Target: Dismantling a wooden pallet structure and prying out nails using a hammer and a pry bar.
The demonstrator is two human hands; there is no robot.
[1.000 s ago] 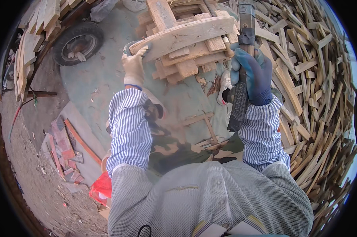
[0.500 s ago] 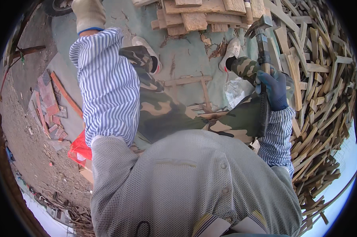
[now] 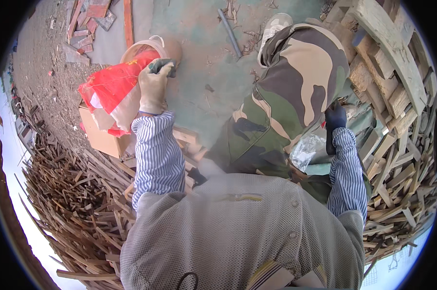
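My left hand (image 3: 154, 89), in a cream glove with a dark grey palm coating, has its fingers curled in beside a pale bucket (image 3: 172, 49). Whatever is between those fingers, if anything, is hidden. A red plastic bag (image 3: 113, 82) with a whitish part hangs over the bucket's near side. Lower on the right, my right hand (image 3: 335, 116), in a dark blue glove, is closed beside my camouflage trouser leg. The dark handle of the hammer (image 3: 330, 146) shows below that hand; its head is out of sight.
A cardboard box (image 3: 103, 130) stands below the bag. Heaps of split wood (image 3: 73, 203) lie at lower left, with more stacked boards (image 3: 392, 53) on the right. A grey rod (image 3: 229, 33) lies on the green ground sheet. Clear plastic (image 3: 303, 151) sits by my leg.
My view has turned left, bringing the bucket and red bag closer to the middle. My left hand has come down to the bucket. My right hand has lowered, and the hammer head is now hidden.
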